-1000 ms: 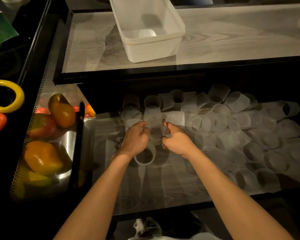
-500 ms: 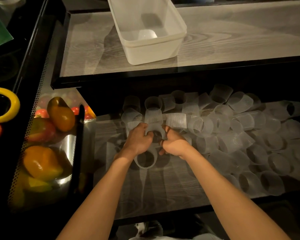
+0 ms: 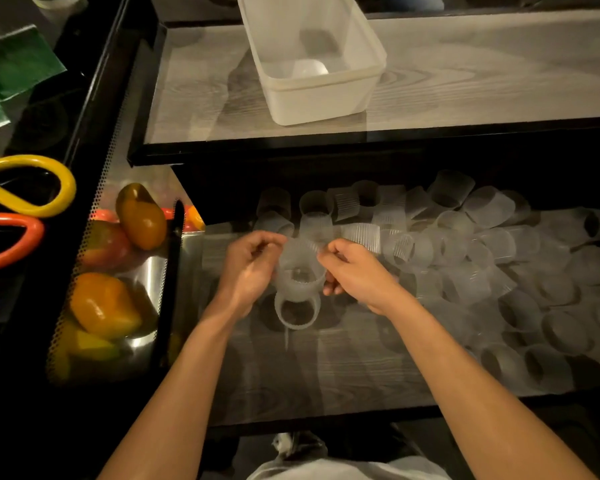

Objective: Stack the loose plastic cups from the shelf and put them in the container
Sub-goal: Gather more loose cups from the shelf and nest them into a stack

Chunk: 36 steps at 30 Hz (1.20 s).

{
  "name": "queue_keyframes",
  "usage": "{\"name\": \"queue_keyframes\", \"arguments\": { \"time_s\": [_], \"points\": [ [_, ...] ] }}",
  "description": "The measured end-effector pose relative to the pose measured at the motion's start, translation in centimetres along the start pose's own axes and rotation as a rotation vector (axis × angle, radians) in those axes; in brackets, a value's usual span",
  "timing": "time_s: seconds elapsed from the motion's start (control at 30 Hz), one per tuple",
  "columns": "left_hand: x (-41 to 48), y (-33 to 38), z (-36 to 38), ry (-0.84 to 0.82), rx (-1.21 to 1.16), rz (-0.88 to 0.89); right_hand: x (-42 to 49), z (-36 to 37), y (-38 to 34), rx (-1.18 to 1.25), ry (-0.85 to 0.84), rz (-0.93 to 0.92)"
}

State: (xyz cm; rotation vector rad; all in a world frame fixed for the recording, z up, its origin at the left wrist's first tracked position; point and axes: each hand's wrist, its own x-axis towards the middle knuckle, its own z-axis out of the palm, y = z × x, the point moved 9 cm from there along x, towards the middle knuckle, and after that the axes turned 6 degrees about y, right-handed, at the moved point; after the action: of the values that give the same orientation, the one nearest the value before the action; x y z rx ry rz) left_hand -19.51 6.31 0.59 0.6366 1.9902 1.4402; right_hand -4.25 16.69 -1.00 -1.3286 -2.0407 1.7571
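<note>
Head view, looking down onto two shelf levels. Short stack of cups (image 3: 297, 285) near centre of frame, held just above the lower shelf (image 3: 326, 368), open mouth toward the camera. Left hand (image 3: 248, 268) at the stack's 9 o'clock, fingers curled round its wall. Right hand (image 3: 355, 271) at 3 o'clock, pinching the far end of the stack between thumb and fingertips. Neither hand spread; both closed on the stack.

Step in hand, by judgement: seating one cup into the next. To do it well: keep both axes in line, push straight along them, squeeze lightly. Thin ribbed plastic, likely to buckle or jam if pressed crooked. Steady with the left, drive with the right.

Loose cups (image 3: 465, 265): a large heap from 12 round to 4 o'clock of the hands, mostly on their sides, touching and overlapping. Task early, going by that heap. Container (image 3: 319, 102) at 12 o'clock on the upper shelf (image 3: 482, 81), well apart from the hands; one pale rounded thing (image 3: 309, 68) inside, probably a cup.

Surface: grey wood-grain boards in black frames. Dim warm light, deep shadow between levels. At 9 o'clock a metal tray (image 3: 146, 271) of orange-red fruit (image 3: 141, 216); beyond it a yellow loop (image 3: 49, 181) and an orange loop (image 3: 21, 230). Green cloth (image 3: 21, 60) at 10 o'clock.
</note>
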Motion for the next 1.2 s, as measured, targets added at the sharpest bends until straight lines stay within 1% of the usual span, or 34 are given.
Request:
{"name": "queue_keyframes", "arguments": {
  "time_s": [0.1, 0.2, 0.3, 0.37, 0.43, 0.47, 0.53, 0.6, 0.7, 0.77, 0.83, 0.9, 1.0, 1.1, 1.2],
  "points": [
    [-1.5, -0.7, -0.3, -0.022, -0.007, 0.004, -0.7, 0.8, 0.7, -0.053, -0.065, 0.024],
    [-2.2, -2.5, -0.1, -0.016, 0.037, -0.065, -1.0, 1.2, 1.9, -0.128, -0.101, 0.047],
    [-2.7, -4.2, 0.1, -0.006, 0.052, -0.134, -1.2, 1.3, 2.5, -0.205, -0.08, 0.03],
    [-2.7, -5.1, 0.1, -0.009, 0.078, -0.169, -1.2, 1.3, 2.6, -0.324, -0.076, 0.004],
    [-2.4, -5.9, -0.5, 0.025, 0.109, -0.182, -0.9, 1.2, 2.9, -0.411, -0.05, -0.003],
    [-2.1, -6.2, -0.9, 0.056, 0.108, -0.19, -0.6, 1.0, 3.0, -0.413, -0.018, -0.003],
    [-1.4, -6.6, -1.5, 0.105, 0.118, -0.212, 0.3, 0.7, 2.8, -0.378, 0.044, -0.005],
    [-0.6, -6.7, -1.6, 0.115, 0.148, -0.23, 1.6, 1.1, 2.4, -0.344, 0.063, -0.001],
    [1.2, -7.0, -1.5, 0.132, 0.156, -0.278, 3.7, 2.8, 2.0, -0.3, -0.002, 0.005],
    [2.3, -7.6, -1.3, 0.136, 0.131, -0.35, 4.8, 3.5, 1.5, -0.252, -0.011, -0.013],
    [3.0, -7.9, -1.1, 0.119, 0.155, -0.388, 5.4, 4.0, 1.4, -0.168, -0.035, 0.021],
    [3.5, -7.4, -0.6, 0.076, 0.232, -0.358, 5.8, 4.5, 1.8, -0.101, -0.074, 0.084],
    [3.6, -6.6, -0.3, 0.029, 0.285, -0.313, 6.4, 4.1, 1.9, 0.004, -0.015, 0.088],
    [3.4, -5.6, -1.0, 0.057, 0.199, -0.275, 6.3, 3.2, 1.8, 0.127, 0.078, 0.121],
    [2.8, -4.6, -1.3, 0.023, 0.093, -0.232, 5.7, 2.2, 1.5, 0.221, 0.105, 0.167]
  ]
}}
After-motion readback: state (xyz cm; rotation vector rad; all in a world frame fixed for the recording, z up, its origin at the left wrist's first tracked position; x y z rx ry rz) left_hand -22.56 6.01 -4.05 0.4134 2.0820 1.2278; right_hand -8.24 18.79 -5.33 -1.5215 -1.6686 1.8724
